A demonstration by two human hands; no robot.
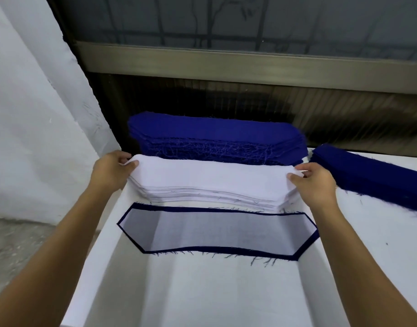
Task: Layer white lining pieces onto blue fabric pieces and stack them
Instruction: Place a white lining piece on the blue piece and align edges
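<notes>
White lining stack [202, 194]: we hold its top piece [212, 172]
Left hand [110, 172]: pinches left end
Right hand [319, 184]: pinches right end

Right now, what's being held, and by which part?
The top white lining piece of the white stack, pinched at both ends: left hand at its left end, right hand at its right end.
</notes>
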